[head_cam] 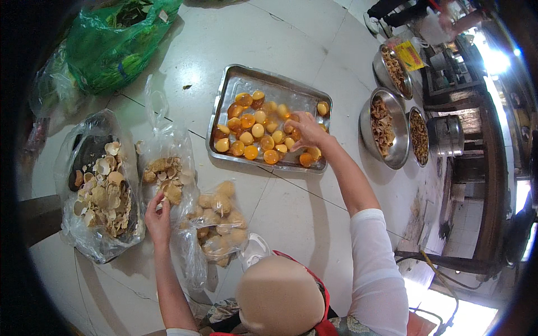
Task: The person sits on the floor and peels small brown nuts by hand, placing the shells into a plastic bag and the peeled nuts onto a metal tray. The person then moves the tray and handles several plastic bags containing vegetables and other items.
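My right hand (309,132) reaches over a metal tray (269,77), thumb and fingers spread around peeled eggs. Several shiny peeled eggs (258,130), amber to pale yellow, fill much of the tray; a few lie partly behind the hand. My left hand (159,214) is at a clear plastic bag (172,145) of broken shells, fingertips against a brown-coated eggshell piece (171,192). Whether they grip it, I cannot tell. Beside it, a second clear bag (221,222) contains several brown-coated eggs. Left of my left hand, a larger plastic bag (63,222) holds a heap of eggshells (105,189).
A green plastic bag (101,46) of leafy vegetables lies upper left on the tiled floor (302,214). Right of the tray are metal bowls (401,147) of sliced food and a metal pot (447,135) by wooden furniture. Another person's legs (391,14) show at upper right.
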Motion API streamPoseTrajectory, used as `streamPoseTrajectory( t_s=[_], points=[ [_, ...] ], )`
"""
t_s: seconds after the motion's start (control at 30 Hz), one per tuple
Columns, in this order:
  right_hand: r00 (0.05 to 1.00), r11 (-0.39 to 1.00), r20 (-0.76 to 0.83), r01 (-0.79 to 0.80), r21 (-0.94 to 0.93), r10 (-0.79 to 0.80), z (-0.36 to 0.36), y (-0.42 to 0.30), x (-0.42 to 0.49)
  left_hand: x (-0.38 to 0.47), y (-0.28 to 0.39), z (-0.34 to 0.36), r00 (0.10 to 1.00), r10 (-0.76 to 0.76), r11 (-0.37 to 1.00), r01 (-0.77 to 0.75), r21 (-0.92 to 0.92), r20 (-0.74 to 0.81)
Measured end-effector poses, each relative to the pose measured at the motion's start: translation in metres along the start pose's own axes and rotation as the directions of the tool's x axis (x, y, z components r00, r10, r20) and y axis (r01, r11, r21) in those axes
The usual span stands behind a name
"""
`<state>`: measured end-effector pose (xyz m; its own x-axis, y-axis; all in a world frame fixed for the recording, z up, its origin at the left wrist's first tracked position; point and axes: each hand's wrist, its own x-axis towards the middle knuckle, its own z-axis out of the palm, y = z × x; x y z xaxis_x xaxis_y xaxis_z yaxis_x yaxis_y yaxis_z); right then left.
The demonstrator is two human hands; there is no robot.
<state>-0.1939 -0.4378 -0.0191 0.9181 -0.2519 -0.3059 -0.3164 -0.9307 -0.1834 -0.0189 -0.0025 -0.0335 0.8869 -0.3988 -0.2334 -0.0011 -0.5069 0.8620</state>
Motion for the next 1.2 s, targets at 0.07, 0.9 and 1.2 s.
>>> streamPoseTrajectory(
  t_s=[0.07,0.9,1.2],
  points=[
    [1.0,0.998,-0.017,0.008,0.069,-0.007,0.006,0.004,-0.002,0.0,-0.002,0.0,1.0,-0.003,1.0,0.003,-0.005,-0.002],
    [0.993,0.996,-0.111,-0.051,-0.075,0.043,0.021,0.001,-0.026,0.0,0.008,0.0,0.999,-0.041,0.999,0.041,-0.016,0.015],
    [0.843,0.898,-0.467,-0.043,0.439,0.268,0.017,-0.023,0.037,0.001,-0.003,-0.002,1.0,-0.013,0.999,0.014,-0.03,0.025]
  ],
)
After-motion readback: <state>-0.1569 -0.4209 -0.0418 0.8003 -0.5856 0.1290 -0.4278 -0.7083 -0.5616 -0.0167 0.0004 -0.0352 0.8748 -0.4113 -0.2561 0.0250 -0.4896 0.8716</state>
